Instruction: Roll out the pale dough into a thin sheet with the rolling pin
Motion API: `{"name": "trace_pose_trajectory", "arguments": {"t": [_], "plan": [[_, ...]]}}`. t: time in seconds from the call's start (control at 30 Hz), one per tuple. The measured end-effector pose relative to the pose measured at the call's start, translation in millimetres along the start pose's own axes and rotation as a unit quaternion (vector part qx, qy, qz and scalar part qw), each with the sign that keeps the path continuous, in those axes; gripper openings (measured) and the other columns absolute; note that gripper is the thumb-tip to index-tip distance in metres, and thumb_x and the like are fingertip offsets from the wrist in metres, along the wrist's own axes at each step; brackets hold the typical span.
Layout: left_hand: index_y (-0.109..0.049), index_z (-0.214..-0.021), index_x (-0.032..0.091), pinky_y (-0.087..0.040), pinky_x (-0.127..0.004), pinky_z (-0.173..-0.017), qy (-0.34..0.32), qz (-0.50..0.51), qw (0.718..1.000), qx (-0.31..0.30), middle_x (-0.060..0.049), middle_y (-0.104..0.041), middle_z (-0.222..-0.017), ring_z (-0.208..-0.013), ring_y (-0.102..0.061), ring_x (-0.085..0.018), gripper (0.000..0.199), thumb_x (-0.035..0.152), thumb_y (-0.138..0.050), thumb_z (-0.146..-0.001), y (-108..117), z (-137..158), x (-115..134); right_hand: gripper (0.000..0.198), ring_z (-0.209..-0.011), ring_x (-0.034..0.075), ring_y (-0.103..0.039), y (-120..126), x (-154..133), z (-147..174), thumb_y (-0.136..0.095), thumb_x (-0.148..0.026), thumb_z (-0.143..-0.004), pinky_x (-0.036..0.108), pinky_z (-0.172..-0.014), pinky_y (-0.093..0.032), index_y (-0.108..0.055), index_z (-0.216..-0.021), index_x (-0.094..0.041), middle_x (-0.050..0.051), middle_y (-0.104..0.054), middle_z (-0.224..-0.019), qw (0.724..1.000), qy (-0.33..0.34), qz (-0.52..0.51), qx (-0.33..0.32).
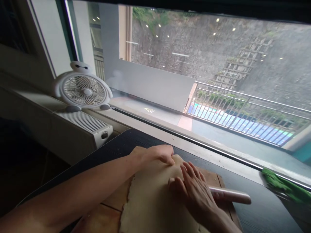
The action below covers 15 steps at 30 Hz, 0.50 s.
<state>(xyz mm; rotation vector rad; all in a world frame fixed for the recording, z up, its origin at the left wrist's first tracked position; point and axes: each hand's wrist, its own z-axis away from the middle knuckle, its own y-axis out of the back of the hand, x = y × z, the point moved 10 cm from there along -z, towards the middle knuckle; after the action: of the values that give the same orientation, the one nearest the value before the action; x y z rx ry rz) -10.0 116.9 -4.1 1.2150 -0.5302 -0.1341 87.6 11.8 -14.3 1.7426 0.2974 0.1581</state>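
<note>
Pale dough sheet (150,197) lies in the lower centre of the frame, on the wooden board (114,197). My left hand (157,153) pinches its far edge with bent fingers; my right hand (191,187) presses flat and open on it, gripping nothing, beside the rolling pin (230,195). Board rests on the dark desk (116,145); a white fan (82,89) stands at upper left.

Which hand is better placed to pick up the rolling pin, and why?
Right. The right hand lies flat on the dough right over the rolling pin; the left hand grips the dough's far edge, farther away.
</note>
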Motion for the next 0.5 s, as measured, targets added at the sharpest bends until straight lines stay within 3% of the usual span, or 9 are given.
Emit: {"name": "trace_pose_trajectory", "arguments": {"t": [0.07, 0.23, 0.3, 0.4, 0.5], "plan": [[-0.062, -0.068, 0.016, -0.038, -0.024, -0.051, -0.039, 0.066, 0.997, 0.015, -0.002, -0.062, -0.064, -0.057, -0.055, -0.016, 0.014, 0.023, -0.058, -0.056, -2, 0, 8, 0.058, -0.134, 0.026, -0.026, -3, -2, 7, -0.022, -0.056, -0.091, 0.045, -0.105, -0.030, -0.041, -0.135, -0.023, 0.004, -0.037, -0.143, 1.000, 0.019, -0.006, -0.024], [-0.060, -0.074, 0.016, -0.034, -0.020, -0.050, -0.082, 0.211, 0.970, 0.090, 0.001, -0.058, -0.065, -0.056, -0.049, -0.011, 0.015, 0.023, -0.054, -0.061, 4, 3, 6, 0.055, -0.133, 0.029, -0.026, 3, 18, -26, -0.018, -0.048, -0.093, 0.051, -0.102, -0.030, -0.040, -0.134, -0.017, 0.013, -0.035, -0.143, 0.997, -0.069, 0.014, -0.025], [-0.059, -0.072, 0.015, -0.033, -0.020, -0.049, -0.100, 0.225, 0.964, 0.104, 0.002, -0.056, -0.064, -0.056, -0.048, -0.010, 0.014, 0.024, -0.054, -0.062, 7, 5, 3, 0.052, -0.133, 0.028, -0.028, 3, 17, -31, -0.020, -0.045, -0.094, 0.050, -0.101, -0.031, -0.040, -0.133, -0.017, 0.014, -0.037, -0.141, 0.997, -0.065, 0.017, -0.027], [-0.059, -0.068, 0.015, -0.031, -0.021, -0.046, -0.087, 0.216, 0.969, 0.078, 0.002, -0.054, -0.060, -0.052, -0.045, -0.010, 0.016, 0.030, -0.056, -0.064, 6, 3, -7, 0.048, -0.132, 0.024, -0.028, 1, 7, -23, -0.020, -0.047, -0.094, 0.044, -0.102, -0.030, -0.042, -0.129, -0.023, 0.008, -0.042, -0.138, 1.000, -0.011, 0.003, -0.029], [-0.058, -0.063, 0.015, -0.029, -0.022, -0.044, -0.066, 0.189, 0.979, 0.041, 0.003, -0.050, -0.054, -0.049, -0.041, -0.010, 0.025, 0.040, -0.059, -0.064, 4, -1, -14, 0.053, -0.134, 0.024, -0.023, 0, 18, -29, -0.018, -0.050, -0.093, 0.043, -0.105, -0.026, -0.039, -0.131, -0.020, 0.009, -0.037, -0.141, 0.999, -0.039, 0.011, -0.025]]}}
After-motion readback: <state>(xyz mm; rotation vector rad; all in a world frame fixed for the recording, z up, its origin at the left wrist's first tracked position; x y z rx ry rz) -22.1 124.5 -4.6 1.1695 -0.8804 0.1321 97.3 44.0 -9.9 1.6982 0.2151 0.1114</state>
